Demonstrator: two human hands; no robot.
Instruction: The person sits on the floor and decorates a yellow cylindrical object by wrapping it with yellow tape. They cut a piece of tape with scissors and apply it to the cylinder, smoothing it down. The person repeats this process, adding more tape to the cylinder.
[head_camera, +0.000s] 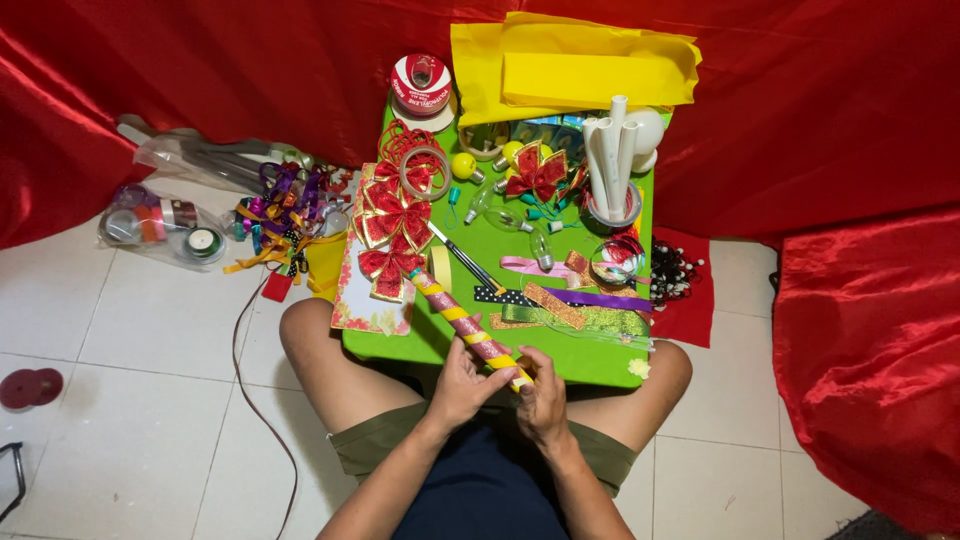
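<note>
Glittery pink-yellow striped tube (465, 323) gripped w/ both hands (500, 385), over green table (600, 355).

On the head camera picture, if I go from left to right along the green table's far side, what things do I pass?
Roll of red ribbon → yellow light bulb → red glitter bow → white tubes standing in a cup → beaded strands just off the green table.

A clear plastic bag (160, 225) holding tape rolls lies on the floor left of the table. A round red-and-white label (421, 78) tops the ribbon spool at the table's far edge. Blue printed boxes (545, 128) sit beneath the yellow paper.
</note>
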